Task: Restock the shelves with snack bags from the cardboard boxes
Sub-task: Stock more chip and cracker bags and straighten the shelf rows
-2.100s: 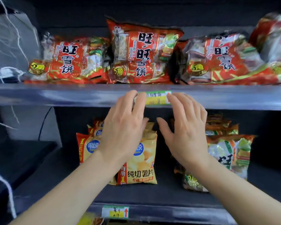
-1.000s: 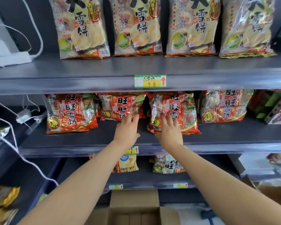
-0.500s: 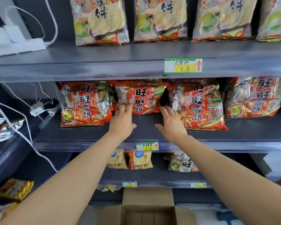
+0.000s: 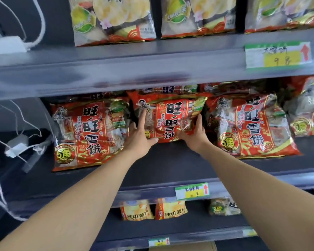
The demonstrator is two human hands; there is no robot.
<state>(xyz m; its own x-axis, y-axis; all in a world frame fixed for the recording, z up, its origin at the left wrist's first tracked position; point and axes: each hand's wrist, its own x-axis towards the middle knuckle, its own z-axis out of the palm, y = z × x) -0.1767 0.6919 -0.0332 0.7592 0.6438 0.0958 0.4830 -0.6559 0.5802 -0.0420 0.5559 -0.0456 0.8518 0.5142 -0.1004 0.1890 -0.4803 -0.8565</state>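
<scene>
Glossy plastic film on the middle red snack bag [image 4: 172, 120], crinkled and catching light along the lower edge. Same shiny wrap, partly clear, on the neighbouring red bags [image 4: 87, 134] and on the pale bags [image 4: 114, 19] above. Smooth grey shelf front [image 4: 116, 69], seemingly painted metal, with a dull sheen. Matt paper for the price label [image 4: 277, 55]. Plain matt brown board on the cardboard box [image 4: 183, 247]. Smooth white plastic on the cable [image 4: 42, 24].

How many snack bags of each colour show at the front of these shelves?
Pale bags, top shelf: 3
Red bags, middle shelf, front row: 4 (more partly hidden behind)
Yellow bags, bottom shelf: 2
Greyish bag, bottom shelf: 1
Total: 10
</scene>
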